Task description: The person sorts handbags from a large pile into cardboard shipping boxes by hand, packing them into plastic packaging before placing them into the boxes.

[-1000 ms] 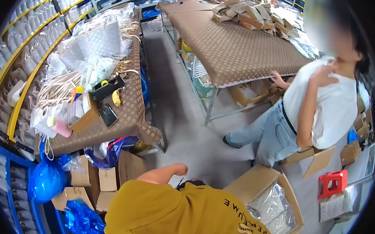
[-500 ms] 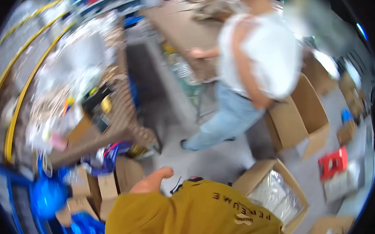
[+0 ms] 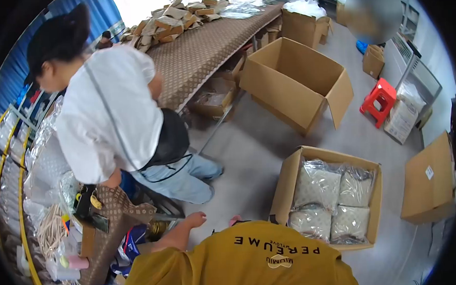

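Observation:
My left hand [image 3: 195, 219] hangs in front of my mustard shirt [image 3: 234, 261], above the grey floor. Its fingers look loosely bent, a little apart, and nothing shows in them. My right hand is out of view, with the right sleeve at the lower edge. Close by on the right, an open cardboard box [image 3: 277, 191] holds several clear plastic packs [image 3: 318, 184] of pale patterned goods. To the left of my hand is a table corner under a brown patterned cloth [image 3: 123, 207].
A person in a white top [image 3: 110, 107] stands at the left between two tables. Ahead is a large open carton [image 3: 287, 95]. A red stool [image 3: 379, 102] and another carton [image 3: 428, 178] stand right. Brown packets [image 3: 172, 21] pile on the long table [image 3: 197, 56]; cord [image 3: 52, 226] lies left.
My view has swung to the right and steadied. The person in white now appears at the left, turned away. The box of plastic packs shows more fully; my left hand stays low before me.

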`<state>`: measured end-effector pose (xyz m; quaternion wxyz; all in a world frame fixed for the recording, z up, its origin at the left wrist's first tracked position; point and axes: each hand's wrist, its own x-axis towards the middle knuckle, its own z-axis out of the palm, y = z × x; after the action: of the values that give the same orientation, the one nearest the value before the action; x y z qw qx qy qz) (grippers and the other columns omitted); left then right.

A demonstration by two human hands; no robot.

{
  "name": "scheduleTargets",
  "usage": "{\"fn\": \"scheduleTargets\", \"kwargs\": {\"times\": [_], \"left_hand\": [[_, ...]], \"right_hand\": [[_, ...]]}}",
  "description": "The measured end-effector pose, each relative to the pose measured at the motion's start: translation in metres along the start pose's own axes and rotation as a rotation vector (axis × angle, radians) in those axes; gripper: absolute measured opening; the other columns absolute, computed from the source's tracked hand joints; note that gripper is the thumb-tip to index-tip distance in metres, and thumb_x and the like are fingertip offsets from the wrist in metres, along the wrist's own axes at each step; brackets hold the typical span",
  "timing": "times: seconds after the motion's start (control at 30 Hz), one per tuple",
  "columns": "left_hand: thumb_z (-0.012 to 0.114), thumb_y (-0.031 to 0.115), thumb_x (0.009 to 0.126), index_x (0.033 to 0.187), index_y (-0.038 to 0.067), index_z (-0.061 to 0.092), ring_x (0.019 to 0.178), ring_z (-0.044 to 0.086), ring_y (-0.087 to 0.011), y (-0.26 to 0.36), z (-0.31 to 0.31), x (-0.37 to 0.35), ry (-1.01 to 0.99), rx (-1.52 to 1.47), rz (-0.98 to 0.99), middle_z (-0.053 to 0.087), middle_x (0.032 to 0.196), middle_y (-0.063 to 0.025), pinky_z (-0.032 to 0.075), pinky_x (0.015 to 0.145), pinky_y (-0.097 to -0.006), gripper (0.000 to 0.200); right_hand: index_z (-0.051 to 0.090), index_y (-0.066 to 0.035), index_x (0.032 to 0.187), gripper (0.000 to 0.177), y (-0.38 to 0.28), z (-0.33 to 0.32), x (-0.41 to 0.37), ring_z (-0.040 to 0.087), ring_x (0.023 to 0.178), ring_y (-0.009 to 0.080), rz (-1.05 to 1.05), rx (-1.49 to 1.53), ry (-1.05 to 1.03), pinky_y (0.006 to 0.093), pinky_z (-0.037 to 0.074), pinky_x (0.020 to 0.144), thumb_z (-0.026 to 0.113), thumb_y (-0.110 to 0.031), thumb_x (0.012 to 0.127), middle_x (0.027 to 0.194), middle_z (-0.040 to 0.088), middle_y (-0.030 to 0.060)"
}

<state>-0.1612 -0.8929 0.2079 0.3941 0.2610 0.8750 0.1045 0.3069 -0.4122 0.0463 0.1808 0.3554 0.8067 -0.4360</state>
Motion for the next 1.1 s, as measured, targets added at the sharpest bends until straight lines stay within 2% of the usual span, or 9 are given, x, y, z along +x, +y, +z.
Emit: {"fn": "scheduleTargets", "kwargs": {"times": [0.03,0.37,0.47,0.53,0.67,0.77,0.9,0.97,1.1], "left_hand": [[0.050,0.033,0.082,0.109,0.008,0.056,0.099,0.053,-0.0338,0.012,-0.010,0.009,-0.003,0.012,0.006,0.058,0.106,-0.0159,0.042,0.085,-0.0410,0.037],[0.059,0.029,0.078,0.126,0.007,0.041,0.111,0.046,-0.0348,0.123,-0.017,0.063,-0.017,0.038,0.164,0.049,0.120,-0.0201,0.037,0.094,-0.0394,0.055],[0.059,0.031,0.078,0.128,0.004,0.036,0.116,0.041,-0.0348,0.152,0.007,0.082,-0.082,0.083,0.277,0.044,0.124,-0.0222,0.033,0.098,-0.0391,0.062],[0.060,0.033,0.078,0.129,0.001,0.034,0.118,0.039,-0.0346,0.195,0.014,0.093,-0.220,0.106,0.288,0.042,0.126,-0.0224,0.031,0.099,-0.0385,0.065],[0.062,0.038,0.075,0.130,-0.003,0.030,0.121,0.036,-0.0343,0.255,0.052,0.141,-0.284,0.033,0.319,0.040,0.128,-0.0242,0.030,0.101,-0.0375,0.075],[0.064,0.041,0.074,0.131,-0.005,0.026,0.121,0.036,-0.0346,0.272,0.095,0.202,-0.304,-0.057,0.313,0.039,0.127,-0.0268,0.031,0.100,-0.0369,0.083],[0.067,0.044,0.070,0.133,-0.005,0.013,0.117,0.041,-0.0362,0.314,0.135,0.244,-0.346,-0.158,0.226,0.041,0.123,-0.0296,0.035,0.096,-0.0367,0.097],[0.065,0.031,0.072,0.134,-0.004,0.005,0.109,0.048,-0.0378,0.318,0.159,0.263,-0.217,-0.177,0.039,0.047,0.117,-0.0287,0.039,0.092,-0.0370,0.093],[0.057,0.017,0.072,0.135,-0.001,0.001,0.101,0.053,-0.0384,0.308,0.159,0.274,-0.254,-0.165,0.040,0.053,0.109,-0.0280,0.042,0.089,-0.0381,0.086]], "right_hand": [[0.063,-0.003,0.097,0.041,-0.004,-0.001,-0.014,0.059,0.090,0.0315,0.077,-0.182,0.015,0.0386,0.046,0.081,0.058,-0.033,0.069,0.094,0.062,0.0174],[0.032,0.009,0.127,0.077,-0.017,-0.010,-0.124,0.039,0.118,0.0364,0.662,0.140,0.315,0.0359,0.033,0.098,0.059,-0.042,0.075,0.126,0.041,0.0277],[0.035,0.012,0.123,0.073,0.003,0.010,-0.121,0.055,0.097,0.0364,0.682,0.337,0.475,0.0386,0.044,0.085,0.059,-0.039,0.076,0.107,0.055,0.0264],[0.032,0.007,0.128,0.080,-0.028,-0.004,-0.121,0.039,0.119,0.0350,0.823,0.544,0.553,0.0390,0.034,0.097,0.063,-0.043,0.074,0.129,0.039,0.0257],[0.027,-0.002,0.134,0.087,-0.002,0.010,-0.081,0.048,0.108,0.0300,1.013,0.665,0.626,0.0413,0.048,0.076,0.066,-0.047,0.070,0.122,0.047,0.0190],[0.032,-0.009,0.132,0.078,-0.051,-0.020,-0.060,0.056,0.093,0.0281,1.088,0.963,0.868,0.0395,0.051,0.061,0.066,-0.044,0.071,0.117,0.049,0.0155],[0.042,-0.010,0.122,0.064,-0.047,-0.028,-0.030,0.059,0.084,0.0291,1.009,1.166,1.075,0.0402,0.052,0.056,0.067,-0.039,0.072,0.110,0.053,0.0134],[0.044,-0.007,0.116,0.054,-0.025,-0.014,-0.021,0.059,0.082,0.0294,1.022,1.264,1.012,0.0407,0.052,0.057,0.066,-0.032,0.073,0.105,0.055,0.0133],[0.048,-0.003,0.107,0.038,0.011,0.020,-0.018,0.060,0.080,0.0296,1.002,1.351,1.002,0.0426,0.053,0.058,0.062,-0.018,0.075,0.096,0.058,0.0130]]}}
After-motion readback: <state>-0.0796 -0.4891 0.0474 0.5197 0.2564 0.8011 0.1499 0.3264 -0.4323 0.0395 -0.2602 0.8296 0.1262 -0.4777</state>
